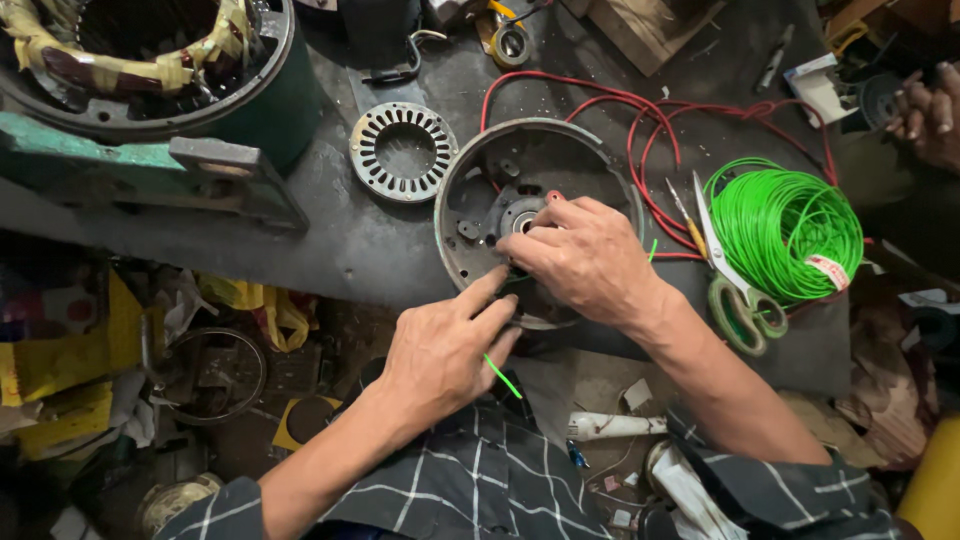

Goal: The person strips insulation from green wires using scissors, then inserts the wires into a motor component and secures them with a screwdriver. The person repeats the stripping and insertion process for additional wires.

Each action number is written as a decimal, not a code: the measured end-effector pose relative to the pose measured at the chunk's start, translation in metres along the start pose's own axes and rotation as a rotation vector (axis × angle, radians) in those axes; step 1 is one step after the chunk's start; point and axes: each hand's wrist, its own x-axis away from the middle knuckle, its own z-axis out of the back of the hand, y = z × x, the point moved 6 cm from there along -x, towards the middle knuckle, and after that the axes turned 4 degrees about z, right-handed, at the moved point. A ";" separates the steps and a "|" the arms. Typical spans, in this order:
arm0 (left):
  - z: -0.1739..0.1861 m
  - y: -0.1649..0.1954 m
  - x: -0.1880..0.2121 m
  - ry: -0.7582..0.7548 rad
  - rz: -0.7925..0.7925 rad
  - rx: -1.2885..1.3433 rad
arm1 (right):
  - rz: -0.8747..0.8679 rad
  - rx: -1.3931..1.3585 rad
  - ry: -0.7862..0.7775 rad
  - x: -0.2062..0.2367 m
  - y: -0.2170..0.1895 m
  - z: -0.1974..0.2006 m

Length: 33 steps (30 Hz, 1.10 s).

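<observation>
While the right hand (585, 255) presses the round motor cover (480, 190), the left hand (445, 350) pinches green wire (503, 376) at its near rim.

Cluttered workshop bench seen from above

A dark, scuffed metal worktable (330, 240) spreads beyond the hands under even, soft light. Below its near edge, left of the hands, the floor (250, 400) is littered with yellow scraps (60, 370) and a wire ring (215, 372); paper bits lie to the right.
</observation>
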 end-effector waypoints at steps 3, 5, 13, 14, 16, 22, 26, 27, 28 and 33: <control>-0.003 0.000 -0.003 -0.025 -0.006 0.003 | -0.035 0.014 -0.055 -0.001 0.003 0.000; -0.007 0.000 -0.006 -0.064 0.008 -0.005 | -0.031 0.023 -0.096 -0.002 0.004 -0.001; -0.010 0.003 -0.012 -0.096 -0.031 -0.030 | 0.058 0.017 -0.109 -0.001 0.015 -0.005; -0.011 0.003 -0.013 -0.107 -0.028 -0.037 | 0.058 -0.008 -0.099 0.000 0.016 -0.005; -0.011 0.002 -0.014 -0.113 -0.020 -0.038 | 0.061 -0.057 -0.077 -0.001 0.017 -0.005; -0.010 0.005 -0.016 -0.105 -0.036 -0.028 | -0.016 -0.060 -0.062 -0.002 0.017 0.000; -0.011 0.003 -0.018 -0.118 -0.041 -0.042 | 0.052 0.058 -0.069 -0.003 0.008 0.003; -0.011 0.003 -0.018 -0.120 -0.039 -0.044 | 0.055 0.056 -0.077 -0.003 0.007 0.003; -0.011 0.003 -0.018 -0.122 -0.037 -0.047 | 0.058 0.054 -0.085 -0.004 0.007 0.002; -0.010 0.003 -0.020 -0.117 -0.045 -0.046 | -0.001 -0.019 -0.013 -0.004 0.014 0.005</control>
